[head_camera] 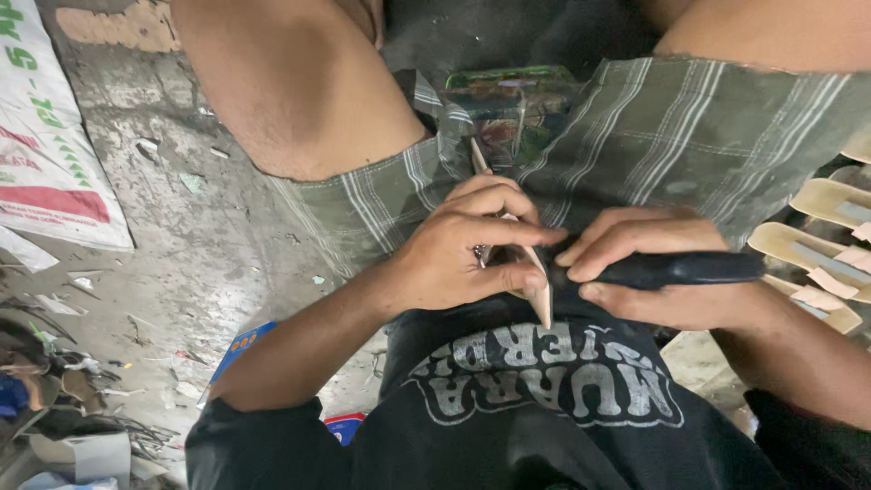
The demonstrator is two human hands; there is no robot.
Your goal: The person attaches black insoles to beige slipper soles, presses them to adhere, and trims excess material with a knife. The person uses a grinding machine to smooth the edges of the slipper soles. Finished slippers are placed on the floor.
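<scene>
I sit low with my knees apart, looking down at my lap. My left hand (463,245) pinches a thin, pale, pointed strip (542,299) that runs from my plaid shorts down to my dark shirt. My right hand (662,268) grips a black tool handle (699,269), its working end pressed against the strip where my fingers meet. The tool's tip is hidden behind my fingers.
Several pale sole-shaped pieces (817,245) are stacked at the right edge. A printed white sack (45,145) lies at the far left on the grimy concrete floor (200,236). Scraps and clutter (54,390) sit at the lower left. A green printed packet (508,91) lies between my knees.
</scene>
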